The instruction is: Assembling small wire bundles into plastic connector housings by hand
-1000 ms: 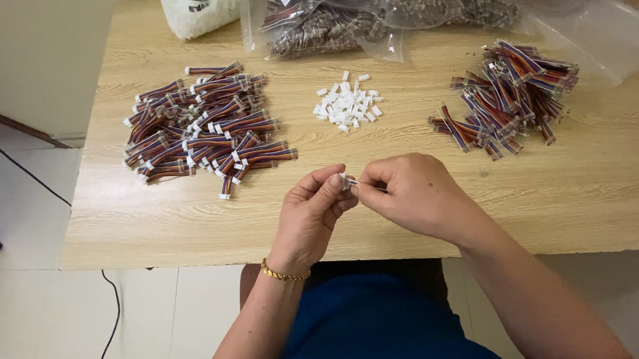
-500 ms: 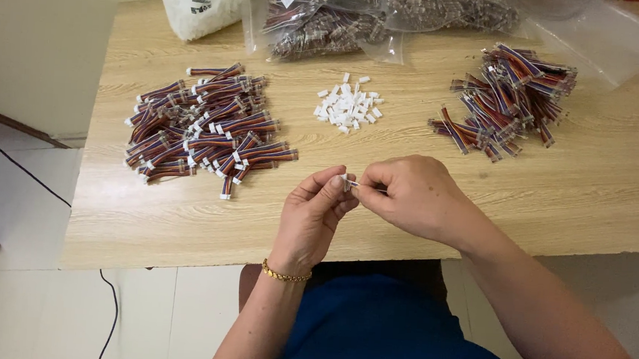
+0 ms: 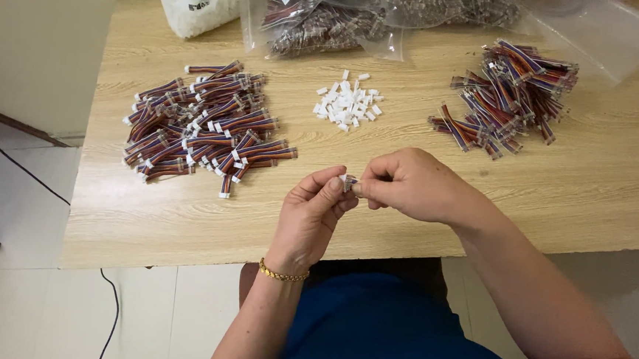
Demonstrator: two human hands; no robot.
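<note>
Above the near edge of the wooden table (image 3: 183, 230), left hand (image 3: 310, 219) and right hand (image 3: 415, 185) pinch 1 white connector (image 3: 347, 181) on a short wire, finished leads (image 3: 204, 124) left, loose housings (image 3: 348, 105) and unfinished bundles (image 3: 509, 95) beyond.

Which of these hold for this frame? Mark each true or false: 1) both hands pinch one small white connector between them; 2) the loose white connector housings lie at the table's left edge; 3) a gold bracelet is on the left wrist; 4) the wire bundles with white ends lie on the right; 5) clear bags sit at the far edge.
1) True: the left hand and right hand meet on a small white connector.
2) False: the pile of white housings lies mid-table, between the two piles.
3) True: the gold bracelet circles the left wrist.
4) False: the white-ended wire bundles lie on the left; the right pile shows no white ends.
5) True: clear bags sit along the far edge.
</note>
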